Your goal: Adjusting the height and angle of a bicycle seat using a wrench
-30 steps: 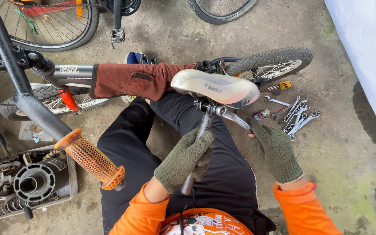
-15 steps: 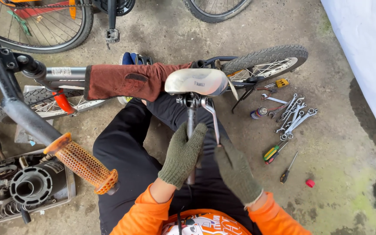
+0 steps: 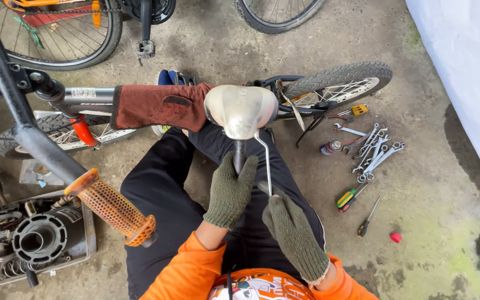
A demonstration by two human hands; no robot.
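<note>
— Gripping what, exactly, with that left hand?

— Gripping the seat post (image 3: 239, 151), the dark tube under the silver saddle (image 3: 241, 110). My left hand (image 3: 230, 191) in its green knit glove is wrapped round the post, fingers curled shut on it, right above my lap.

— And the right hand?

— My right hand (image 3: 294, 236), gloved the same, pinches the lower end of a thin metal wrench (image 3: 265, 161). Its bent top end sits just under the saddle, beside the post.

— Where is the saddle against the rest?

— It stands over my black trousers (image 3: 168, 200), just in front of a small bicycle (image 3: 329, 89) lying on its side on the concrete floor (image 3: 434, 222). A reddish-brown pad (image 3: 156, 105) wraps that bike's top tube, touching the saddle's left edge in view.

— What's around you?

— To my right, a cluster of spanners (image 3: 376, 150) lies on the floor near the rear tyre, with two screwdrivers (image 3: 356, 208) closer to me and a small red cap (image 3: 396, 237) beyond them. To my left, an orange handlebar grip (image 3: 112, 208) juts out on a dark frame tube, and below it sits a tray of engine parts (image 3: 34, 239). Another bicycle's wheel (image 3: 56, 33) and pedal (image 3: 145, 48) show at the top.
</note>
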